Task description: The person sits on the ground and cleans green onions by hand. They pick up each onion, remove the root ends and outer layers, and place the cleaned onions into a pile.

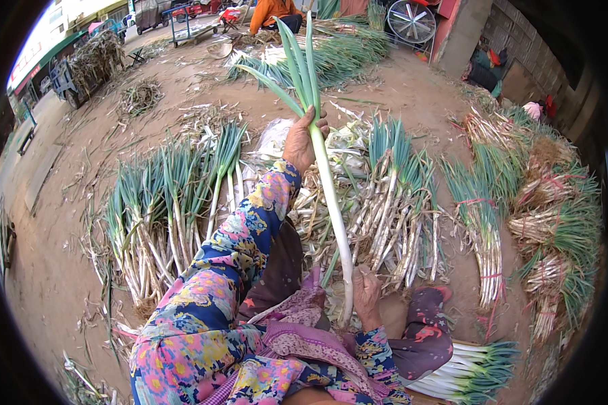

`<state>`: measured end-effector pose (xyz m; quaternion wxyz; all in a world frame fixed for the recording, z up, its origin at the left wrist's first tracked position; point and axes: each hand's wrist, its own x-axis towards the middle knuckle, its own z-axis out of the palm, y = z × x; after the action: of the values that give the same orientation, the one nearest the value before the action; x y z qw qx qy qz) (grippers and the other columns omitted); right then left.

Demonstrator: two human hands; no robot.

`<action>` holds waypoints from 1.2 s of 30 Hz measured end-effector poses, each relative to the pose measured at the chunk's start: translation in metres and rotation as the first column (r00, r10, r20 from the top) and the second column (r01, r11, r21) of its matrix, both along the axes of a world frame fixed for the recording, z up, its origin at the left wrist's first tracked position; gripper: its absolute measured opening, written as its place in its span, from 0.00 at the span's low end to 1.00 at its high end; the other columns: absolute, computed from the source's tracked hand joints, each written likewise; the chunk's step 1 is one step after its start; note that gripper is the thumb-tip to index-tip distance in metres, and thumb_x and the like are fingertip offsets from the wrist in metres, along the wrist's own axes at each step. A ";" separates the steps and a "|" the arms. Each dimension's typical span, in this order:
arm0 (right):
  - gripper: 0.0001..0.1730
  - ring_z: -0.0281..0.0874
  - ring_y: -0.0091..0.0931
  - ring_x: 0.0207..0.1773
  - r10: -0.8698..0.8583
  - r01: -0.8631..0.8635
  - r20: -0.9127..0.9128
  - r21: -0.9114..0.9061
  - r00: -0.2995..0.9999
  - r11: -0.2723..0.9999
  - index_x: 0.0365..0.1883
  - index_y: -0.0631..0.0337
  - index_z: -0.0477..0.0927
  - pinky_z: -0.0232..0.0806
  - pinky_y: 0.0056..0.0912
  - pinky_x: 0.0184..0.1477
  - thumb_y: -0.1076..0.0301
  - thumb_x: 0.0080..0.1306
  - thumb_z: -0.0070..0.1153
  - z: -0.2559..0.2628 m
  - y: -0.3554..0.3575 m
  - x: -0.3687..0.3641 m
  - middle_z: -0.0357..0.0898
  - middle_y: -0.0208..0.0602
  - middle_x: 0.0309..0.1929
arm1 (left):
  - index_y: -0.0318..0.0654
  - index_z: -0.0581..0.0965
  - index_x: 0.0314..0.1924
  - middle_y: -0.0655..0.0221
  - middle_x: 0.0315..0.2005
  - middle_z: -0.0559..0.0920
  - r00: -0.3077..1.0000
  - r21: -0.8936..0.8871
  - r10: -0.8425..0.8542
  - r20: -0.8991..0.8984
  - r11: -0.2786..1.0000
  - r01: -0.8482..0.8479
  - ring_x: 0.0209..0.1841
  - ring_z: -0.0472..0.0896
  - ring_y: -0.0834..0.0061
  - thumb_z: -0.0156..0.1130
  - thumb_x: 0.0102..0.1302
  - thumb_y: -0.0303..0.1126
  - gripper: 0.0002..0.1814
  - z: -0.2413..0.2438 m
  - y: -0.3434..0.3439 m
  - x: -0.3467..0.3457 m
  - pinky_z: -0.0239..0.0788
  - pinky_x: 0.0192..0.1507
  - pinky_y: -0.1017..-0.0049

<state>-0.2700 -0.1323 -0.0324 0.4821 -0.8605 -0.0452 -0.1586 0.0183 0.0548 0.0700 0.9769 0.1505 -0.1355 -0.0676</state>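
My left hand (304, 139) is closed around the green upper part of a long scallion (333, 202), whose leaves fan out above my fingers. The white stalk slants down toward my lap. Beside its lower end my right hand (367, 292) is curled with the fingers bent; whether it pinches anything is not clear. Unpeeled scallions (154, 223) lie to the left, and more unpeeled scallions (392, 202) lie just right of the stalk. Between them spreads a heap of stripped leaves and skins (311, 202). Clean white scallions (461, 374) rest at the lower right by my knee.
Tied scallion bundles (479, 228) lie on the right, with further stacked bundles (552, 228) beyond. A large green pile (324, 55) lies ahead, near a person in orange (273, 15). A metal fan (411, 21) stands at the back; a loaded cart (88, 66) is at upper left.
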 end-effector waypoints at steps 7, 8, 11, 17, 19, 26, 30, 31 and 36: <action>0.11 0.74 0.47 0.33 -0.089 -0.067 -0.325 -0.437 0.941 0.897 0.33 0.64 0.78 0.65 0.48 0.37 0.64 0.64 0.54 -0.108 -0.080 -0.070 0.75 0.50 0.27 | 0.30 0.66 0.48 0.61 0.35 0.73 0.973 0.167 0.171 0.154 0.966 -0.196 0.29 0.73 0.76 0.55 0.71 0.34 0.15 0.029 0.035 0.010 0.69 0.24 0.82; 0.11 0.74 0.47 0.35 -0.149 -0.109 -0.449 -0.499 0.881 0.860 0.33 0.64 0.79 0.66 0.47 0.40 0.64 0.64 0.54 -0.114 -0.091 -0.084 0.76 0.50 0.29 | 0.30 0.66 0.48 0.61 0.35 0.74 0.982 0.169 0.146 0.123 0.972 -0.166 0.30 0.74 0.75 0.55 0.71 0.35 0.15 0.031 0.030 0.002 0.71 0.25 0.81; 0.10 0.74 0.44 0.43 -0.154 0.048 -0.173 -0.501 0.973 0.864 0.37 0.59 0.81 0.66 0.45 0.45 0.63 0.61 0.58 -0.041 -0.074 -0.026 0.78 0.46 0.36 | 0.30 0.69 0.50 0.56 0.43 0.78 0.996 0.205 0.070 0.058 0.975 -0.081 0.48 0.80 0.61 0.55 0.71 0.36 0.16 0.021 0.006 -0.021 0.80 0.47 0.66; 0.20 0.80 0.24 0.36 -0.132 0.091 0.363 0.127 0.922 0.988 0.44 0.62 0.80 0.71 0.25 0.34 0.56 0.62 0.63 0.115 0.000 0.102 0.81 0.37 0.38 | 0.30 0.69 0.54 0.53 0.58 0.73 0.962 0.266 -0.213 0.170 0.950 0.163 0.65 0.68 0.60 0.48 0.74 0.42 0.21 0.035 -0.059 -0.086 0.60 0.67 0.54; 0.19 0.78 0.22 0.34 -0.097 -0.029 0.312 0.377 0.945 0.926 0.40 0.64 0.80 0.68 0.23 0.33 0.56 0.62 0.64 0.135 0.011 0.130 0.81 0.35 0.33 | 0.29 0.68 0.57 0.52 0.58 0.73 0.940 0.295 -0.304 0.156 0.923 0.249 0.63 0.70 0.61 0.49 0.73 0.42 0.22 0.034 -0.071 -0.094 0.63 0.65 0.58; 0.12 0.73 0.16 0.31 -0.163 -0.030 0.306 0.542 0.938 0.840 0.41 0.66 0.78 0.68 0.20 0.32 0.64 0.67 0.59 0.121 0.021 0.111 0.78 0.30 0.31 | 0.32 0.72 0.50 0.55 0.55 0.75 0.965 0.315 -0.239 0.109 0.929 0.195 0.57 0.75 0.62 0.52 0.72 0.39 0.17 0.032 -0.067 -0.089 0.64 0.64 0.57; 0.09 0.73 0.18 0.34 -0.113 -0.025 0.243 0.504 0.963 0.864 0.37 0.66 0.77 0.67 0.22 0.34 0.67 0.66 0.58 0.090 0.012 0.070 0.77 0.31 0.32 | 0.32 0.72 0.45 0.58 0.48 0.77 0.950 0.200 -0.304 0.071 0.938 0.285 0.53 0.77 0.62 0.54 0.70 0.37 0.14 0.033 -0.063 -0.083 0.61 0.66 0.53; 0.09 0.73 0.19 0.34 -0.103 -0.006 0.223 0.440 0.969 0.898 0.37 0.66 0.77 0.67 0.24 0.35 0.68 0.66 0.59 0.084 0.006 0.057 0.77 0.31 0.32 | 0.31 0.71 0.44 0.58 0.47 0.77 0.944 0.178 -0.322 0.076 0.936 0.305 0.53 0.77 0.62 0.55 0.70 0.37 0.14 0.031 -0.062 -0.078 0.61 0.67 0.52; 0.06 0.73 0.29 0.33 -0.035 0.007 0.120 0.226 0.992 0.974 0.35 0.65 0.78 0.65 0.30 0.37 0.71 0.63 0.60 0.030 -0.019 -0.017 0.76 0.36 0.31 | 0.32 0.68 0.50 0.54 0.48 0.76 0.908 -0.052 -0.410 0.086 0.908 0.415 0.46 0.79 0.60 0.52 0.72 0.35 0.14 0.020 -0.025 -0.025 0.72 0.57 0.50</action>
<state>-0.2873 -0.1509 -0.0021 0.5710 -0.7893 -0.0477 -0.2205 -0.0064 0.0294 0.0897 0.9395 0.0870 -0.2020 -0.2625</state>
